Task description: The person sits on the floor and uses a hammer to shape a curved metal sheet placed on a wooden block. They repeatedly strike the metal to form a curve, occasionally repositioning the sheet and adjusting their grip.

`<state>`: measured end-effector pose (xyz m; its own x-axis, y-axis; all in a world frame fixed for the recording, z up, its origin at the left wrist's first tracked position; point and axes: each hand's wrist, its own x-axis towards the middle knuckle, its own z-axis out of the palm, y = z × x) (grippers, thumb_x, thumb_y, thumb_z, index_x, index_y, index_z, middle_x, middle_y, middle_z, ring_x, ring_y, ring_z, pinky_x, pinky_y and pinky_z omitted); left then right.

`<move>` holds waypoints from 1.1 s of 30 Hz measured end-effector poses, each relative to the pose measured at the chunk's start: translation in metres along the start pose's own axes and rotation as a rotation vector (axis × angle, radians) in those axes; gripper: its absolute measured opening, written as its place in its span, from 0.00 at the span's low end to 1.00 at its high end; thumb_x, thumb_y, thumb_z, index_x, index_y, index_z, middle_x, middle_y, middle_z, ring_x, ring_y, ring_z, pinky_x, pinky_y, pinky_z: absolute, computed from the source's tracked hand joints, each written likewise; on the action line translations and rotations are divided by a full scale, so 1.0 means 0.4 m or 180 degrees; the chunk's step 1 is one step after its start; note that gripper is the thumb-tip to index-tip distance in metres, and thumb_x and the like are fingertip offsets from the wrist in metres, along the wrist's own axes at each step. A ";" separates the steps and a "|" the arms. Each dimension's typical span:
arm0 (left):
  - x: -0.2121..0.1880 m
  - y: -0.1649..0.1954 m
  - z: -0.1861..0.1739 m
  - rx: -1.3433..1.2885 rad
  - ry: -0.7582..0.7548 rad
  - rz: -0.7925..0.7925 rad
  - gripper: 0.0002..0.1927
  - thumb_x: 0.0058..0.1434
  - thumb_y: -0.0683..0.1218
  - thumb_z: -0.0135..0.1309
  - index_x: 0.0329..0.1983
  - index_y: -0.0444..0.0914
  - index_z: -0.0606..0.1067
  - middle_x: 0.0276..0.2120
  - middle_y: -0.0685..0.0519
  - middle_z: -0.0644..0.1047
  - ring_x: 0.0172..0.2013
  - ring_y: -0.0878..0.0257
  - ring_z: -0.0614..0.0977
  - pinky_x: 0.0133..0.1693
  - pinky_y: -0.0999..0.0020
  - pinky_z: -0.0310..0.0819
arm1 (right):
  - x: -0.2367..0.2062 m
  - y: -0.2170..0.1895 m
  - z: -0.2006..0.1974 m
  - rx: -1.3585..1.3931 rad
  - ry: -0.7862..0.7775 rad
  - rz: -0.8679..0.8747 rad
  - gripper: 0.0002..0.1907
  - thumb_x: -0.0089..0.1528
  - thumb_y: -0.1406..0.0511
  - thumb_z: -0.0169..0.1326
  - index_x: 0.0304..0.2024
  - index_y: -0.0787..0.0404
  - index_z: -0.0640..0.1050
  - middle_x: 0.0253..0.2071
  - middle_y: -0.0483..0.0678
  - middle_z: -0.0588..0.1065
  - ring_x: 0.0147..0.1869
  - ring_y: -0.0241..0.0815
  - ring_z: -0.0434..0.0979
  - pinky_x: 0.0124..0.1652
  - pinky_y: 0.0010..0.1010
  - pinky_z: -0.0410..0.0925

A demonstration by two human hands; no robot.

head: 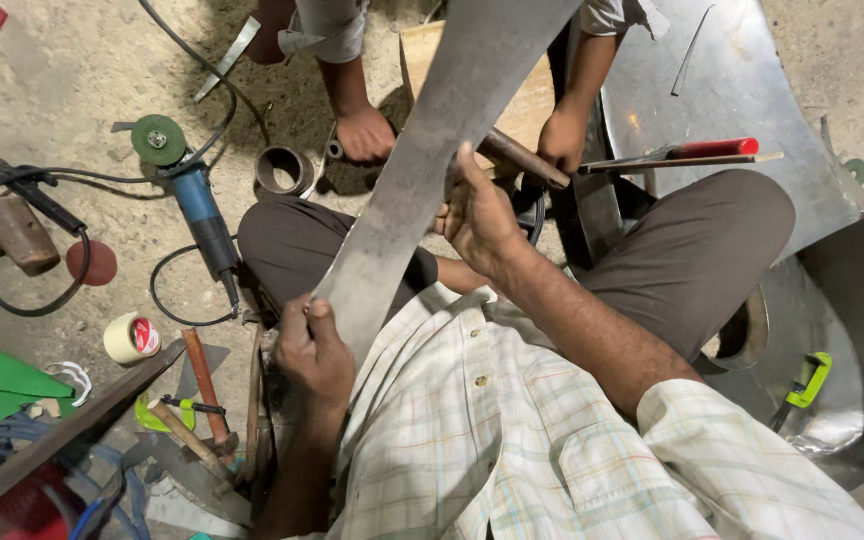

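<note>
A long flat grey metal strip [422, 160] runs from my lap up past the top edge. My left hand [314, 350] grips its near end. My right hand [477, 215] clasps the strip's right edge further up, fingers curled round it. Across from me another person's two hands [364, 133] [560, 140] rest near a wooden block [527, 105]; one of them holds a brown rod [522, 158].
A blue angle grinder [197, 205] with a green disc lies at the left beside a mallet [14, 235], a tape roll [130, 338] and a short metal ring [282, 170]. Hammers [202, 385] lie near my left knee. Sheet metal [752, 100] and a red-handled tool [717, 148] lie at the right.
</note>
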<state>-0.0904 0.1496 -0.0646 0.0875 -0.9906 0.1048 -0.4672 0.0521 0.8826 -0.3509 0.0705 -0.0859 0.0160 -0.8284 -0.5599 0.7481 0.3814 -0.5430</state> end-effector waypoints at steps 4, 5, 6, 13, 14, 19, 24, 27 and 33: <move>0.004 0.062 0.005 0.0105 0.0116 0.1753 0.17 0.81 0.55 0.48 0.49 0.36 0.74 0.38 0.46 0.82 0.39 0.60 0.86 0.35 0.67 0.84 | 0.030 -0.034 0.050 0.0290 -0.0480 0.0093 0.46 0.68 0.36 0.42 0.67 0.69 0.62 0.51 0.61 0.75 0.52 0.48 0.80 0.55 0.42 0.76; 0.007 0.073 0.009 0.0137 0.0154 0.1956 0.15 0.77 0.55 0.51 0.48 0.38 0.74 0.39 0.47 0.82 0.38 0.61 0.86 0.34 0.68 0.83 | 0.034 -0.040 0.067 0.0321 -0.0656 0.0068 0.47 0.67 0.36 0.40 0.70 0.66 0.60 0.53 0.61 0.75 0.52 0.48 0.79 0.54 0.42 0.75; 0.007 0.083 0.012 0.0175 0.0201 0.2153 0.13 0.74 0.55 0.53 0.48 0.41 0.75 0.39 0.48 0.82 0.38 0.61 0.86 0.34 0.69 0.83 | 0.037 -0.045 0.085 0.0347 -0.0838 0.0054 0.47 0.66 0.35 0.38 0.73 0.63 0.58 0.55 0.62 0.74 0.52 0.49 0.78 0.54 0.42 0.74; -0.009 0.124 -0.011 0.0991 -0.0647 0.2732 0.16 0.63 0.54 0.65 0.51 0.47 0.77 0.56 0.54 0.76 0.60 0.57 0.75 0.62 0.56 0.69 | 0.032 -0.069 0.185 0.1165 -0.1995 0.0180 0.41 0.73 0.41 0.35 0.81 0.55 0.49 0.67 0.64 0.66 0.71 0.56 0.70 0.68 0.48 0.68; -0.010 0.127 -0.009 0.1170 -0.0647 0.2790 0.17 0.64 0.54 0.66 0.52 0.49 0.76 0.59 0.55 0.74 0.62 0.58 0.73 0.65 0.56 0.66 | 0.029 -0.071 0.192 0.1248 -0.2103 0.0204 0.40 0.74 0.42 0.35 0.81 0.54 0.49 0.68 0.63 0.65 0.72 0.56 0.69 0.69 0.48 0.67; 0.003 0.133 0.019 0.1847 -0.0905 0.2848 0.28 0.61 0.58 0.68 0.62 0.54 0.72 0.68 0.55 0.66 0.72 0.58 0.63 0.74 0.56 0.54 | 0.021 -0.080 0.201 0.1683 -0.2557 0.0239 0.43 0.71 0.39 0.39 0.80 0.54 0.51 0.70 0.66 0.64 0.76 0.60 0.65 0.70 0.51 0.66; 0.039 0.137 0.038 0.1388 -0.1549 0.2808 0.47 0.60 0.77 0.50 0.74 0.49 0.61 0.74 0.49 0.57 0.75 0.53 0.53 0.75 0.48 0.42 | 0.023 -0.084 0.191 0.1524 -0.2738 0.0243 0.43 0.69 0.40 0.42 0.79 0.51 0.52 0.71 0.65 0.63 0.78 0.59 0.64 0.72 0.53 0.64; 0.088 0.157 0.068 0.1498 -0.1706 0.2816 0.53 0.60 0.82 0.38 0.78 0.45 0.56 0.77 0.46 0.51 0.77 0.51 0.49 0.75 0.47 0.37 | 0.032 -0.088 0.191 0.1338 -0.2376 0.0230 0.42 0.73 0.40 0.41 0.82 0.52 0.50 0.72 0.65 0.62 0.77 0.60 0.63 0.74 0.54 0.62; 0.263 0.221 0.188 0.1285 -0.1327 0.2702 0.57 0.61 0.83 0.21 0.80 0.39 0.48 0.80 0.47 0.46 0.79 0.51 0.48 0.78 0.46 0.38 | 0.057 -0.076 0.163 0.0561 -0.2863 -0.0091 0.49 0.66 0.37 0.40 0.79 0.54 0.48 0.77 0.65 0.57 0.81 0.58 0.59 0.78 0.49 0.58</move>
<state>-0.1887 0.0404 -0.0099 -0.6861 -0.6161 0.3869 -0.5004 0.7857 0.3637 -0.3301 0.0133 -0.0415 0.4513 -0.8718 0.1908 0.8453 0.3491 -0.4044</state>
